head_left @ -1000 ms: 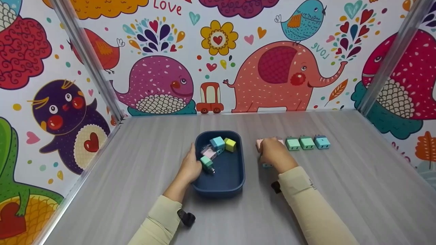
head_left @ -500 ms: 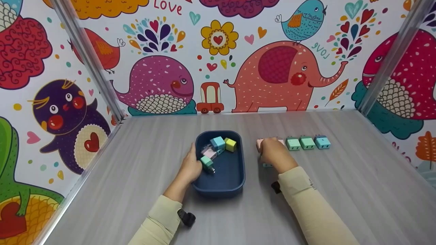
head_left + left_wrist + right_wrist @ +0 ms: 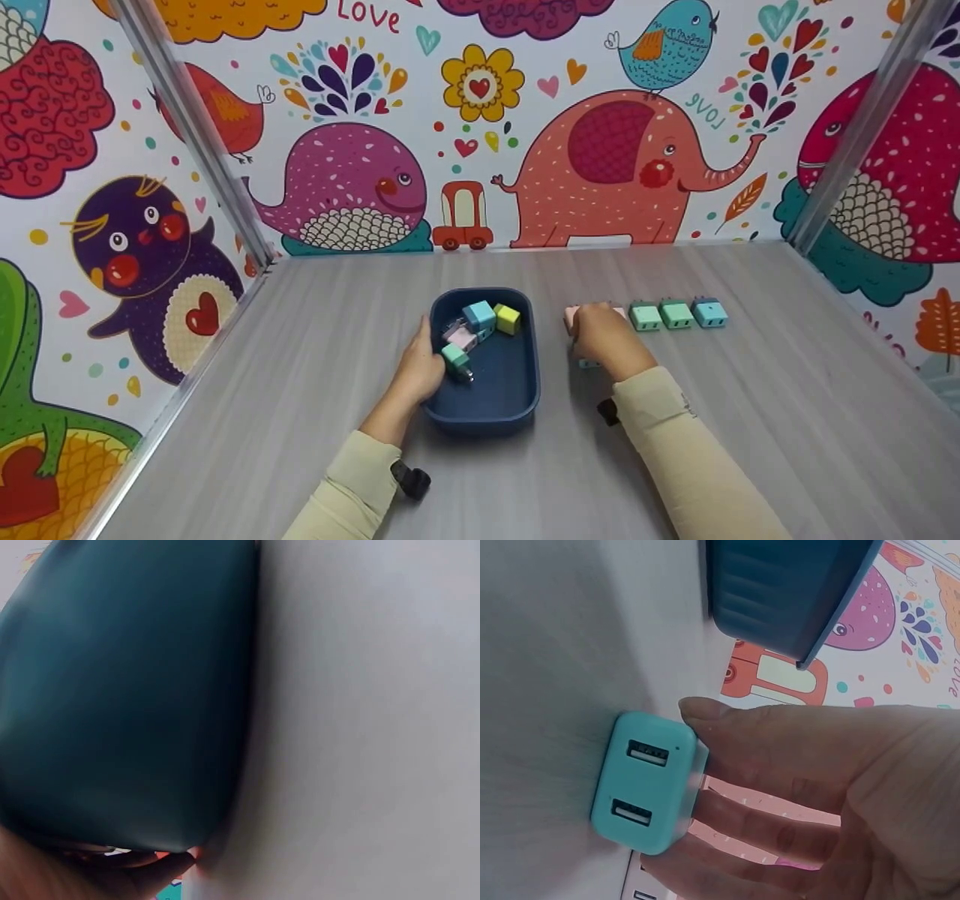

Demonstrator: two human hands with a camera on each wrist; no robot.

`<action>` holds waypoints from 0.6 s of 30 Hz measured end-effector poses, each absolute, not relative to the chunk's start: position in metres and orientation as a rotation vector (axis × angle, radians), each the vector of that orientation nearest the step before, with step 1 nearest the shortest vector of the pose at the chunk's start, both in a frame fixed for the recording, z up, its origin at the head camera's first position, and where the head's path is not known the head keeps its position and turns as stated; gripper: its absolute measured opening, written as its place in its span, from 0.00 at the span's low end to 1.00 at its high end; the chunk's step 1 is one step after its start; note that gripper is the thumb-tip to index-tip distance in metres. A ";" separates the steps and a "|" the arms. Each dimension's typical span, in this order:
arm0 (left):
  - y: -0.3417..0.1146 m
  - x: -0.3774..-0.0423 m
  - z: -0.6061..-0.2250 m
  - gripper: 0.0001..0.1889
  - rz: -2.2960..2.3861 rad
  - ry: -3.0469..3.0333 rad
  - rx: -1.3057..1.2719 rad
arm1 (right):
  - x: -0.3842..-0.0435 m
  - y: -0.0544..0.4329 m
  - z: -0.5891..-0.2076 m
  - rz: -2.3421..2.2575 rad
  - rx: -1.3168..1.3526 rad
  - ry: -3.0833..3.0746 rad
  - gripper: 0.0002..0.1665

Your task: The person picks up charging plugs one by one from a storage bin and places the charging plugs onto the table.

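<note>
1. Presently, the right hand is pinching a teal adapter between thumb and fingers, parted about the block's width; the adapter is standing on the table, two sockets facing away from the palm.
2. The left hand is lying fairly straight along the tub; thumb hooking: cannot tell.
3. Judgement: the right fingers should be gripping squarely, clearing the pink pieces behind them; the left should be steadying.
4. Rightward of the right fingers, two green adapters and one blue adapter are standing; pink total is obscured.
5. Beside the left fingers, the tub is holding one yellow block, one pink adapter, one green adapter, at least one blue block.
</note>
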State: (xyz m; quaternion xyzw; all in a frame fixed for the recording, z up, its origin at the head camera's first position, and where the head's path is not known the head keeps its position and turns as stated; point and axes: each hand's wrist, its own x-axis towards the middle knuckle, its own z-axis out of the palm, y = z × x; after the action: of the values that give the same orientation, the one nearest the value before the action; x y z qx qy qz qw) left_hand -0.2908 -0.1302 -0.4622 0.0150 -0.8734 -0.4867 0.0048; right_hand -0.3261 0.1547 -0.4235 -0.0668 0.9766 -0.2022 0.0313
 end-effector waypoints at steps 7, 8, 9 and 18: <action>-0.130 -0.291 -0.462 0.40 -1.516 -2.736 0.050 | -0.322 0.159 -0.407 -0.706 -0.187 3.003 0.15; -0.130 -0.291 -0.463 0.40 -1.510 -2.737 0.046 | -0.320 0.160 -0.404 -0.723 -0.184 3.008 0.16; -0.130 -0.290 -0.463 0.40 -1.502 -2.735 0.040 | -0.319 0.160 -0.401 -0.738 -0.179 3.015 0.18; -0.130 -0.291 -0.463 0.40 -1.494 -2.722 0.025 | -0.306 0.156 -0.378 -0.828 -0.210 3.077 0.15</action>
State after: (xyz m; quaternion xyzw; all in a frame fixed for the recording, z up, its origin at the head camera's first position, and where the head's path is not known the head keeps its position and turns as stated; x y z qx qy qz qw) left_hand -0.2905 -0.1304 -0.4632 0.0082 -0.8764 -0.4811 0.0184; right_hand -0.3057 0.1561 -0.3777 -0.0659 0.9633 -0.2591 -0.0259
